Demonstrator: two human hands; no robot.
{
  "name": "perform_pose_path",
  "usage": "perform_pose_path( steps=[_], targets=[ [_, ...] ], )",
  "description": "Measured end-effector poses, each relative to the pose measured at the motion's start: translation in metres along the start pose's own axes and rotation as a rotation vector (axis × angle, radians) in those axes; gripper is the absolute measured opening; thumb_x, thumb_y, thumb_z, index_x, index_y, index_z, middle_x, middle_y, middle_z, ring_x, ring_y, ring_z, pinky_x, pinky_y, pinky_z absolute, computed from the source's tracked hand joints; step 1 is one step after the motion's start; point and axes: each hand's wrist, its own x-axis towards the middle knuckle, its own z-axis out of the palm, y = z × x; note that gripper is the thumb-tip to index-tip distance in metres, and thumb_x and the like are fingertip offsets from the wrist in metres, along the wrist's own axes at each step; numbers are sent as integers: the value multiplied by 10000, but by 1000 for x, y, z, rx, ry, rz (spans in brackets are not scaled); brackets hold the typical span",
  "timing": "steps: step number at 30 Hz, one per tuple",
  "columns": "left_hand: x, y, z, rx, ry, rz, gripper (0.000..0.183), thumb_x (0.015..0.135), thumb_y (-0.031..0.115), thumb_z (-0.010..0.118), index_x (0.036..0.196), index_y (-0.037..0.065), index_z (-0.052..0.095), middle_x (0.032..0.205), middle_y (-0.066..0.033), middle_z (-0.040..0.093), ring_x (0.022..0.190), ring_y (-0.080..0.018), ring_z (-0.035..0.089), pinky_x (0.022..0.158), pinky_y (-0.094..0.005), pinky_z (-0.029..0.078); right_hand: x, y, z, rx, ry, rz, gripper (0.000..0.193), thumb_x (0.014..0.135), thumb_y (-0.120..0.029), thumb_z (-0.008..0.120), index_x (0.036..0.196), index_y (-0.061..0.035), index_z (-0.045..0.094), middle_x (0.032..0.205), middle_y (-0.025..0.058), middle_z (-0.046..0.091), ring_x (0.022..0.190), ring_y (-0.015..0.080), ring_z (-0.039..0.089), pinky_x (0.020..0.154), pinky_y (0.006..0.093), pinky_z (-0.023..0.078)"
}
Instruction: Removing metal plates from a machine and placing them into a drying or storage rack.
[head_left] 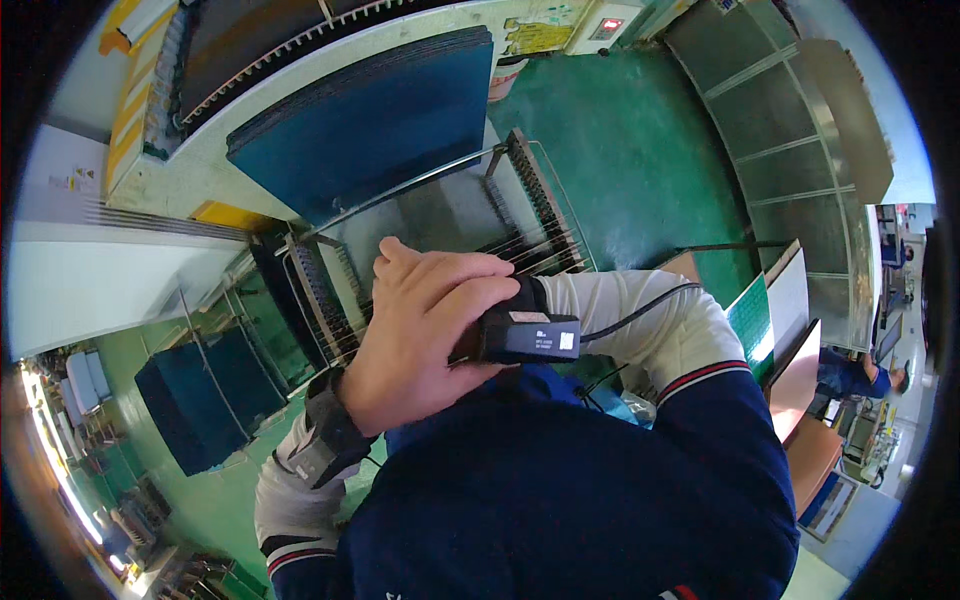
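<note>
My left hand (415, 320) reaches across in front of my body to my right wrist. Its fingers and thumb curl around the black box-shaped device (530, 338) strapped there by a black band. Behind it, my right hand is almost wholly hidden, so its fingers cannot be made out. The right forearm, in a white sleeve (625, 310), comes in from the right with a black cable running along it. A similar black device (325, 440) is strapped to my left wrist. Just beyond both hands stands a metal rack (540, 190) with slotted, comb-like sides and thin rods.
Dark blue panels (390, 120) lean against a machine behind the rack. More dark panels (205, 400) stand in a frame at left. Several boards (790, 340) stand close to my right elbow. Another person (850, 375) is at far right. The floor (630, 140) is green.
</note>
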Motion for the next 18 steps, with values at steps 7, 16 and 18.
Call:
perform_pose_path(
  steps=[7, 16, 18],
  targets=[
    [3, -5, 14, 9, -5, -50, 610, 628, 168, 874, 1168, 79, 603, 1226, -99, 613, 1086, -305, 575, 979, -427, 357, -14, -4, 12, 55, -26, 9, 127, 833, -252, 610, 789, -138, 644, 804, 74, 640, 788, 293, 632, 697, 433, 474],
    [6, -3, 37, -25, 36, -86, 647, 674, 138, 844, 1249, 22, 570, 1262, -149, 584, 1141, -353, 567, 973, -400, 450, -83, 20, -24, 97, -206, 172, 133, 839, -253, 610, 793, -134, 644, 802, 80, 647, 786, 304, 642, 692, 440, 484],
    [-8, -6, 34, -76, 13, -153, 609, 693, 131, 830, 1239, 23, 582, 1237, -147, 598, 1135, -345, 576, 975, -393, 453, -111, 21, -64, 31, -355, 347, 155, 855, -249, 616, 821, -102, 649, 793, 120, 662, 789, 352, 663, 686, 472, 514]
  ],
)
